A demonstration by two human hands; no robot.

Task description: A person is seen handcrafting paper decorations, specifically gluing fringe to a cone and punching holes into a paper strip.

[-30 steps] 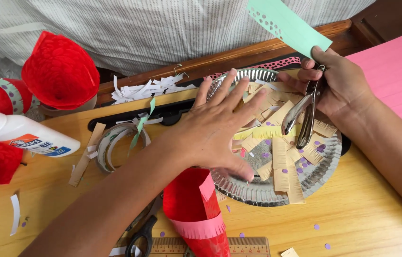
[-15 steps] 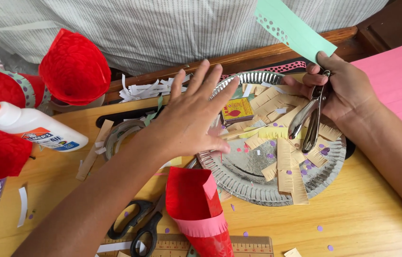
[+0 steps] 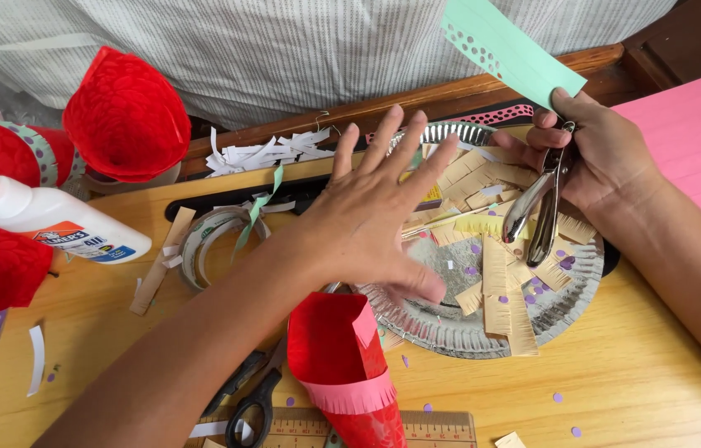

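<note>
My left hand hovers flat with spread fingers over the left part of a silver foil plate, holding nothing. The plate carries several fringed tan and yellow paper strips and small purple paper dots. My right hand is at the plate's far right edge, gripping a metal hole punch together with a mint green paper strip that sticks up and has a row of punched holes. A red paper cone with a fringed pink band lies just in front of my left hand.
A white glue bottle lies at the left beside red paper cones. A tape roll, black scissors and a wooden ruler sit on the wooden table. Pink paper lies at the right. White paper scraps lie behind.
My left hand has slid left across the plate, uncovering more of the paper strips. My right hand still holds the punch and green strip in about the same place.
</note>
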